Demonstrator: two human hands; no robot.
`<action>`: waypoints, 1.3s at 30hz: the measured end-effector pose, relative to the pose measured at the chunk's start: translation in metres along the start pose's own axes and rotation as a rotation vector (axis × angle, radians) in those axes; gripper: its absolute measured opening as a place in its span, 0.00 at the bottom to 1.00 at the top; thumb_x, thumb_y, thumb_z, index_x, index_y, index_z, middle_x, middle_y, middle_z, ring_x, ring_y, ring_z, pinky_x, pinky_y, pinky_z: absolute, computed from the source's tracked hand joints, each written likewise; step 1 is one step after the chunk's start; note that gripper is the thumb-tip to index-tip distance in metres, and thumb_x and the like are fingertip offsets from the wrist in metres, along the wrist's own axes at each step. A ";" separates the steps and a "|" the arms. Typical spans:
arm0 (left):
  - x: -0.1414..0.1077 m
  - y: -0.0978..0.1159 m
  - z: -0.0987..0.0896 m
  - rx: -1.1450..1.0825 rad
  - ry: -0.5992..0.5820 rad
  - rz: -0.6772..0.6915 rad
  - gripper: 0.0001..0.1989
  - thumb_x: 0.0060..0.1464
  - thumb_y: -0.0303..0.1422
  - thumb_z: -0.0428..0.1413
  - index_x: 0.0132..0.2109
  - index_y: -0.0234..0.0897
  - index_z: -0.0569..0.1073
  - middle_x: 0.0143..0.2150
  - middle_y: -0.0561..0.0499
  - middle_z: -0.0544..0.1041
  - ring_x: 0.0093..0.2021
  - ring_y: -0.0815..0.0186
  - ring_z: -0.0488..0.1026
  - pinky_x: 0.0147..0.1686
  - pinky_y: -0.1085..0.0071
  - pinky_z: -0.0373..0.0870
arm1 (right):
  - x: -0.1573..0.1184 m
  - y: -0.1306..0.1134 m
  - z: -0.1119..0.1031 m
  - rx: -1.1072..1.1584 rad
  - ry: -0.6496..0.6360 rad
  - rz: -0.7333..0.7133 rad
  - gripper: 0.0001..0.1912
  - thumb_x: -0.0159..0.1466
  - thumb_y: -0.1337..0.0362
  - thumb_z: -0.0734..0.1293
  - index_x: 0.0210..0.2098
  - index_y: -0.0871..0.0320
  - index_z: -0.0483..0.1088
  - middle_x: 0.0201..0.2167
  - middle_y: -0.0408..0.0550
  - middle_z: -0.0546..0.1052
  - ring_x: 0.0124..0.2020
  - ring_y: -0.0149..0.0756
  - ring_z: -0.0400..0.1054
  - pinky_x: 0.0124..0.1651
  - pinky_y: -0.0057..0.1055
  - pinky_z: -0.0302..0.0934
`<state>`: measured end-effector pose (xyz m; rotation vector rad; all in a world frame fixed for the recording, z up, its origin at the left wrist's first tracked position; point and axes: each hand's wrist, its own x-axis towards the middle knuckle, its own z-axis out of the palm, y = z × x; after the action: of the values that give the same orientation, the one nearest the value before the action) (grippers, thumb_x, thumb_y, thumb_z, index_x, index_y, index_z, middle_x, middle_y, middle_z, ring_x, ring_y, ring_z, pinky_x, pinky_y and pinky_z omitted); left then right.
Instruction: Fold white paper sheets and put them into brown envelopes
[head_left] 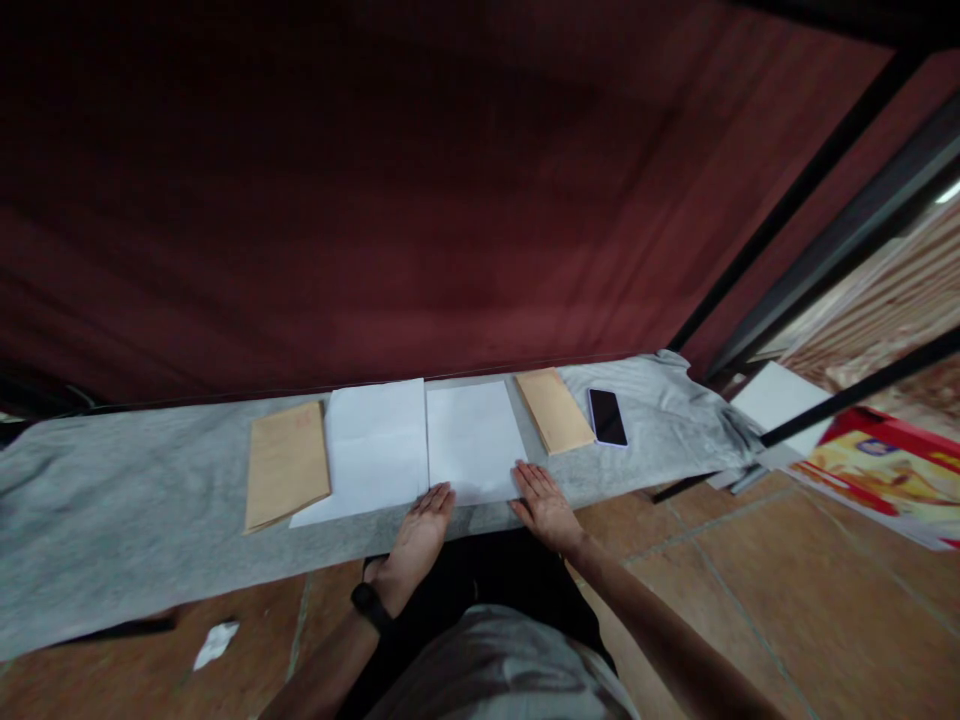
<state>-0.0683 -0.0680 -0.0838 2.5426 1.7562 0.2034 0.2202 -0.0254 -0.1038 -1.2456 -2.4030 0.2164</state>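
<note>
A white sheet of paper [475,435] lies flat on the grey cloth, just right of a stack of white paper [379,440]. My left hand [424,525], with a dark watch on the wrist, rests its outstretched fingers at the sheet's near left corner. At the near right corner my right hand [546,505] lies with its fingers extended over the edge. Neither hand grips anything. Brown envelopes [287,465] sit left of the stack, partly against it. Another brown envelope pile [555,410] lies beyond my right hand.
A phone [607,417] lies right of the envelopes on the cloth-covered narrow table [150,510]. A dark red curtain [375,220] hangs behind it. Black metal bars [795,205] and a red-yellow box [885,465] stand at right. Crumpled white paper [216,643] lies on the tiled floor.
</note>
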 end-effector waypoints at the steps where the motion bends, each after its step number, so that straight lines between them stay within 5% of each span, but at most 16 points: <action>1: -0.001 0.001 -0.004 -0.015 0.011 0.000 0.28 0.57 0.17 0.44 0.61 0.35 0.73 0.63 0.40 0.74 0.64 0.59 0.71 0.62 0.59 0.69 | 0.001 0.002 -0.002 0.034 -0.004 -0.001 0.28 0.71 0.60 0.64 0.68 0.62 0.62 0.68 0.60 0.65 0.70 0.48 0.58 0.71 0.53 0.54; 9: -0.028 0.015 -0.020 -0.215 0.079 0.043 0.19 0.62 0.23 0.47 0.53 0.40 0.78 0.52 0.45 0.82 0.53 0.60 0.79 0.57 0.61 0.74 | -0.008 0.011 -0.020 0.314 0.002 0.094 0.23 0.63 0.76 0.61 0.51 0.52 0.79 0.55 0.47 0.79 0.60 0.41 0.70 0.66 0.47 0.63; 16: -0.042 -0.008 -0.021 -0.375 0.150 -0.063 0.28 0.55 0.21 0.49 0.60 0.43 0.73 0.60 0.49 0.77 0.61 0.61 0.73 0.63 0.57 0.71 | -0.026 -0.002 -0.039 0.530 -0.089 0.143 0.13 0.69 0.64 0.64 0.46 0.47 0.80 0.46 0.43 0.83 0.48 0.39 0.78 0.54 0.37 0.72; 21: -0.028 -0.015 -0.017 -0.468 0.151 -0.110 0.24 0.51 0.19 0.48 0.50 0.42 0.80 0.55 0.50 0.81 0.58 0.63 0.76 0.62 0.59 0.71 | -0.018 -0.006 -0.044 0.589 -0.089 0.218 0.13 0.67 0.64 0.65 0.48 0.48 0.79 0.47 0.44 0.83 0.49 0.41 0.77 0.55 0.39 0.72; 26: -0.012 -0.015 -0.013 -0.631 0.203 -0.261 0.12 0.59 0.33 0.53 0.44 0.42 0.80 0.44 0.49 0.84 0.45 0.60 0.81 0.51 0.62 0.77 | -0.007 0.005 -0.036 0.536 0.020 0.272 0.14 0.65 0.66 0.63 0.45 0.52 0.79 0.46 0.48 0.83 0.50 0.43 0.77 0.58 0.44 0.69; 29: -0.001 -0.015 -0.015 -0.721 0.227 -0.391 0.14 0.59 0.43 0.54 0.39 0.40 0.80 0.38 0.48 0.84 0.38 0.59 0.81 0.44 0.64 0.77 | 0.000 0.010 -0.029 0.525 0.074 0.354 0.14 0.68 0.61 0.62 0.43 0.55 0.79 0.44 0.51 0.83 0.47 0.45 0.78 0.54 0.45 0.70; 39: 0.055 -0.020 -0.029 -0.870 0.350 -0.519 0.18 0.56 0.47 0.52 0.27 0.39 0.70 0.23 0.57 0.69 0.27 0.68 0.66 0.29 0.73 0.61 | 0.035 0.013 -0.022 0.412 0.125 0.514 0.18 0.69 0.51 0.59 0.35 0.54 0.73 0.28 0.47 0.78 0.31 0.39 0.74 0.36 0.31 0.66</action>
<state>-0.0719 -0.0107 -0.0528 1.4614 1.7876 1.1326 0.2221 0.0095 -0.0780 -1.5839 -1.7703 0.7190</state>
